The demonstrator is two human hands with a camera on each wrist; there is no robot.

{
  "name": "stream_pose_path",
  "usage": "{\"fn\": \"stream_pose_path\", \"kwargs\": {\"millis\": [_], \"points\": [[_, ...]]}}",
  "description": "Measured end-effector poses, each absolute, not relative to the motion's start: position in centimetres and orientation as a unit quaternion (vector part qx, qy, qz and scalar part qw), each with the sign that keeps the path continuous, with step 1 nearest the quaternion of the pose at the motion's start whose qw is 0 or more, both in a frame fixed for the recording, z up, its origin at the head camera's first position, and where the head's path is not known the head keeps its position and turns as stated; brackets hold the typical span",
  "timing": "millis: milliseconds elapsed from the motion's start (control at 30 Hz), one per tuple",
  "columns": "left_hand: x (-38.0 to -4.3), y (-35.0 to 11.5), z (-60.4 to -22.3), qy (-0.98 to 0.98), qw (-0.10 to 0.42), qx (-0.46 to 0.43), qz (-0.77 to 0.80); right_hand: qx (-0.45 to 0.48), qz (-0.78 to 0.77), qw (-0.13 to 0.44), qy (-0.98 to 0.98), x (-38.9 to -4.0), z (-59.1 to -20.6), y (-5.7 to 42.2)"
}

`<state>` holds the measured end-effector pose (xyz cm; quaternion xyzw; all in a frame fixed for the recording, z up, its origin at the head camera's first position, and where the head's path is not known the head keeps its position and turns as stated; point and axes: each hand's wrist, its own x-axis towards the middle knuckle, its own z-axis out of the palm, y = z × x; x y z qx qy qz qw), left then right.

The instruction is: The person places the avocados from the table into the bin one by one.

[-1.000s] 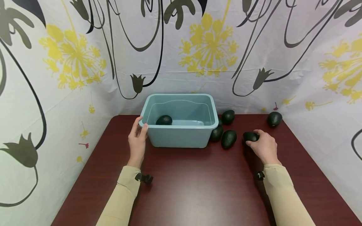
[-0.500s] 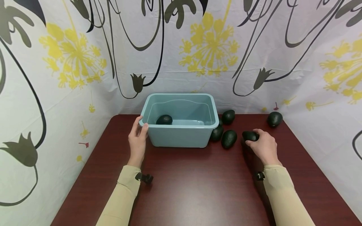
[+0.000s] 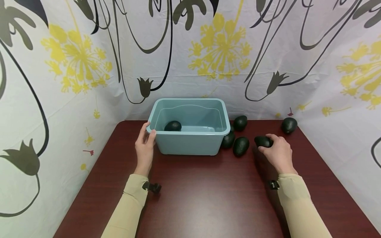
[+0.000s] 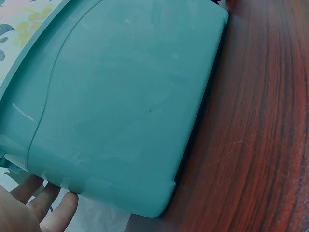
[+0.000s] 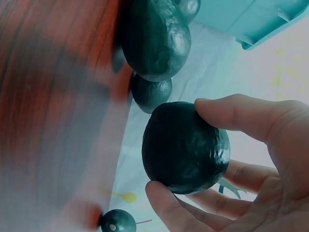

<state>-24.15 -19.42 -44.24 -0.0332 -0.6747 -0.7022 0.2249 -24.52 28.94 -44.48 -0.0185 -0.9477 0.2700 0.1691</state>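
Observation:
My right hand (image 3: 278,152) holds a dark green avocado (image 3: 263,141) between thumb and fingers. In the right wrist view this avocado (image 5: 186,147) seems raised a little off the table. My left hand (image 3: 145,147) grips the front left corner of a light blue plastic bin (image 3: 187,143), thumb at the front and fingers on the outer left side. The left wrist view shows several fingertips (image 4: 67,205) against the bin wall. One avocado (image 3: 173,126) lies inside the bin at its left end.
Right of the bin lie more avocados, one in front (image 3: 241,146), one touching or close to the bin (image 3: 228,140), and one behind (image 3: 240,123). Another avocado (image 3: 289,125) sits at the table's far right corner. Patterned cloth (image 3: 190,59) encloses the dark red table (image 3: 190,191).
The avocado in my right hand has risen slightly and its left end has tipped up. My left hand and the bin have stayed in place.

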Motion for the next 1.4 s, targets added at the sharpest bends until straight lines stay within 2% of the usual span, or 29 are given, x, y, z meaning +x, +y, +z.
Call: {"fn": "stream_pose_path", "kwargs": {"millis": [1400], "points": [[-24.2, -19.2, -44.1, -0.675, 0.222, -0.02, -0.703, 0.002, 0.284, 0.207, -0.936, -23.9, -41.9, 27.5]]}}
